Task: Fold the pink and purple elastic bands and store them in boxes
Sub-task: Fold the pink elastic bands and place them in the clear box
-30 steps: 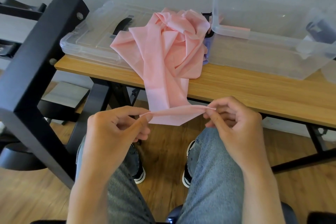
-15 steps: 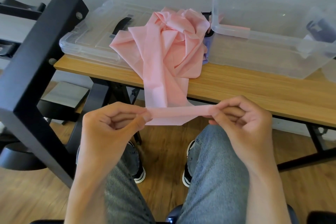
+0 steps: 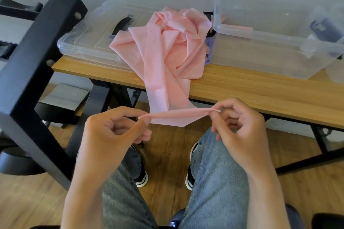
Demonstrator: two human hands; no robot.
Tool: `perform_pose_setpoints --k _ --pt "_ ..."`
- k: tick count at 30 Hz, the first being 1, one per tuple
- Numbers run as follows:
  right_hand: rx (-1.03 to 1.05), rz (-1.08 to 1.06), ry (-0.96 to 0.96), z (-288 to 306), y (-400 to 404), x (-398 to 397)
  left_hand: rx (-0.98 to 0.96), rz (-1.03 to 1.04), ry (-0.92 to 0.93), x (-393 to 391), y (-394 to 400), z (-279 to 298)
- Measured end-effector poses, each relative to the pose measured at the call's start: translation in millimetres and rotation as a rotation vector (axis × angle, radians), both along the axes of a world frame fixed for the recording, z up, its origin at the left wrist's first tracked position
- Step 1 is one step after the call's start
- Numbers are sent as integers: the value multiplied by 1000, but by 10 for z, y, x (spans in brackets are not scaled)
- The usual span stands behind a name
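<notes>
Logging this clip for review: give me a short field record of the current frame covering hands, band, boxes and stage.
left hand: pinches one corner of the pink band's end
right hand: pinches the other corner
pink band: bunched on the wooden table, one end hanging off the edge
purple band: mostly hidden under the pink
open clear box: right of the heap
lid: left
stage: folding barely begun

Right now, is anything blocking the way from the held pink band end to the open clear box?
Nothing visible. Both hands, left hand and right hand, pinch the pink band below the table edge; the open clear box has no lid on.
</notes>
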State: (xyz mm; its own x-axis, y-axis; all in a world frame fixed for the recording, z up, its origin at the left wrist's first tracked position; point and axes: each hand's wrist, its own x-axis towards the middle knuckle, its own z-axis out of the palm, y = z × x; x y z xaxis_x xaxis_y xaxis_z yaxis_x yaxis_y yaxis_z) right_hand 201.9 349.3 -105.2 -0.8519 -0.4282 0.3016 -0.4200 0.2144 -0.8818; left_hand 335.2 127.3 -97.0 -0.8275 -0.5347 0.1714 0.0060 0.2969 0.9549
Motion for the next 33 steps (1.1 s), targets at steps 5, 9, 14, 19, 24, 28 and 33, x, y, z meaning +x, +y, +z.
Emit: perform_pose_setpoints --k 5,9,14,19,24,28,33 --pt "-206 61 -221 58 10 11 127 23 76 -24 35 2" --pt "-268 90 -221 100 27 22 122 49 104 -21 39 13" --pt "-145 15 -185 38 34 -14 72 38 42 -16 39 31" --pt "-15 -35 -41 -28 46 -40 -56 22 -26 -10 -28 -14" --pt "-2 -53 20 -66 44 -42 -38 46 -27 15 -20 -32" --pt "-98 -26 -71 -21 14 -3 54 21 47 1 27 -18" --pt "-303 52 -225 100 38 17 229 52 102 8 44 16"
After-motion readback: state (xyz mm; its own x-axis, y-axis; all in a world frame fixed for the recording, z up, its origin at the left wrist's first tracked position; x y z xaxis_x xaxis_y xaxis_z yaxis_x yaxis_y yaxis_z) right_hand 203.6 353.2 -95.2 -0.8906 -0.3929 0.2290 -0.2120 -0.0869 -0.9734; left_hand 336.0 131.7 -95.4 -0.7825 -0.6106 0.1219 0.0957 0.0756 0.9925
